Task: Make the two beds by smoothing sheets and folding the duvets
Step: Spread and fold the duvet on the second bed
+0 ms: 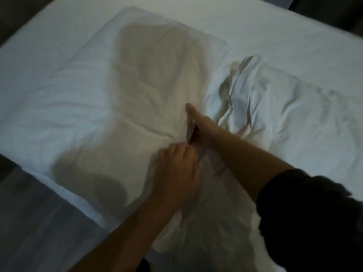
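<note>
On the bed (255, 22), flat duvet (78, 99) lies left, crumpled duvet (290, 110) just beside it, right

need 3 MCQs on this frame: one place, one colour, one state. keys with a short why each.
1. On which side of the right hand does the crumpled cloth lie?
A. Left
B. Right
C. Under it

2. What colour is the sleeve on the right arm?
A. White
B. Red
C. Dark

3. The right hand's fingers are:
A. Straight, on the duvet
B. Balled in a fist, raised off the bed
C. Out of view

Key:
1 B, the wrinkled heap sits to the right of the outstretched hand.
2 C, the sleeve is near black against the white bedding.
3 A, the fingers reach forward, straight, along the duvet's edge.
</note>
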A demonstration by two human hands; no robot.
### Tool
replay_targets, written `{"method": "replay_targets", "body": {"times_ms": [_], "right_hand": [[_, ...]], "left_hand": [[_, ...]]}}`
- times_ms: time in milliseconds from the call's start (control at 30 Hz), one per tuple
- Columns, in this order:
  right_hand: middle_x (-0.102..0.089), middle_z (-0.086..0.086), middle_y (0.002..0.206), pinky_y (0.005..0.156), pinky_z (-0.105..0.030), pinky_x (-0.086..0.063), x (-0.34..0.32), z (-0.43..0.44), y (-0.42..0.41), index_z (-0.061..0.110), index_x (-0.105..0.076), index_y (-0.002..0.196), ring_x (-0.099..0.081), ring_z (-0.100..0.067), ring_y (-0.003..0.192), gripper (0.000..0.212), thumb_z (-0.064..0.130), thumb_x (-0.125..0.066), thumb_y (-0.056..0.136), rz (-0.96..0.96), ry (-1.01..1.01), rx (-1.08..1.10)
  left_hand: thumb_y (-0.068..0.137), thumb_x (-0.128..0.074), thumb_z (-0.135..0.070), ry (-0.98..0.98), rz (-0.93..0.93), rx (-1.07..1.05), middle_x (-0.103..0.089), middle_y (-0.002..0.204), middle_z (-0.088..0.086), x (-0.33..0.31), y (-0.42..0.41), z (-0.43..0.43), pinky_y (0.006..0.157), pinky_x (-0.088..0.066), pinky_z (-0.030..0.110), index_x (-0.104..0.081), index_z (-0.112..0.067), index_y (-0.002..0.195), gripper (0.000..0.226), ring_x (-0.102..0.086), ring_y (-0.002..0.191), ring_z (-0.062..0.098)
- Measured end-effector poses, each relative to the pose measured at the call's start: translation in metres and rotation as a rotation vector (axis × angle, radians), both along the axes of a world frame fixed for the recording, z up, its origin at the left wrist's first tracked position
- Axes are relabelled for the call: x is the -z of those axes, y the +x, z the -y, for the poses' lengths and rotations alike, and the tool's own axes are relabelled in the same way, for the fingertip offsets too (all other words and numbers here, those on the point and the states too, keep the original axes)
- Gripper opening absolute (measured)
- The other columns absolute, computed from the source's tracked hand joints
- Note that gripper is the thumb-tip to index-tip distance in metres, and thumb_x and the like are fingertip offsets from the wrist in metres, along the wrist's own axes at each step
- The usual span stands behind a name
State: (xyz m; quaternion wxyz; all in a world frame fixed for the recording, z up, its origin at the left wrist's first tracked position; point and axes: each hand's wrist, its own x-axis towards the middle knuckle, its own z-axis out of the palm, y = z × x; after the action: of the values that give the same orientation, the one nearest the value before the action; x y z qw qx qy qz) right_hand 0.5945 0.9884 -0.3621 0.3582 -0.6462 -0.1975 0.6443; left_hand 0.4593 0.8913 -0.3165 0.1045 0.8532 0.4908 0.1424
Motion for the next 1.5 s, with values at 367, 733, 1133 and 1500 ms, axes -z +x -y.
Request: {"method": "replay_targets", "body": {"times_ms": [367,733,1133,1500], "right_hand": [[-0.063,-0.015,0.112,0.084,-0.033,-0.051,-0.005,0.036,-0.006,-0.004,-0.057,0.121,-0.063,-0.033,0.105,0.051,0.026,-0.075,0.085,0.291,-0.091,0.235],[-0.017,-0.029,0.156,0.116,-0.058,-0.015,-0.027,-0.014,-0.075,-0.004,-0.016,0.151,-0.016,-0.044,0.145,0.075,0.028,-0.048,0.091,1.316,-0.035,0.151],[0.016,-0.018,0.160,0.106,-0.076,0.002,0.011,-0.088,-0.159,0.029,0.011,0.153,0.015,-0.040,0.146,0.076,0.067,-0.014,0.092,1.490,-0.228,-0.316],[0.017,-0.017,0.160,0.105,-0.072,0.009,0.014,-0.099,-0.183,0.030,0.008,0.154,0.019,-0.037,0.146,0.082,0.071,-0.021,0.090,1.348,-0.216,-0.281]], "left_hand": [[0.091,-0.020,-0.056,-0.147,-0.389,-0.089,-0.025,0.157,0.014,0.018,-0.078,-0.045,0.113,-0.015,0.063,-0.033,-0.017,0.149,0.072,-0.025,0.144,0.035],[0.091,-0.018,-0.062,-0.111,-0.381,0.022,-0.019,0.159,0.010,0.022,-0.150,-0.123,0.113,-0.011,0.063,-0.027,-0.026,0.151,0.071,-0.019,0.146,0.032],[0.083,-0.031,-0.077,-0.302,-0.320,-0.263,-0.009,0.160,0.012,0.034,-0.254,-0.302,0.109,-0.024,0.058,-0.004,-0.033,0.153,0.088,-0.021,0.142,0.037],[0.075,-0.070,-0.059,-1.138,0.316,-0.489,-0.061,0.105,0.004,0.002,-0.270,-0.364,0.081,-0.040,0.031,-0.059,-0.014,0.108,0.056,-0.056,0.077,0.018]]}}
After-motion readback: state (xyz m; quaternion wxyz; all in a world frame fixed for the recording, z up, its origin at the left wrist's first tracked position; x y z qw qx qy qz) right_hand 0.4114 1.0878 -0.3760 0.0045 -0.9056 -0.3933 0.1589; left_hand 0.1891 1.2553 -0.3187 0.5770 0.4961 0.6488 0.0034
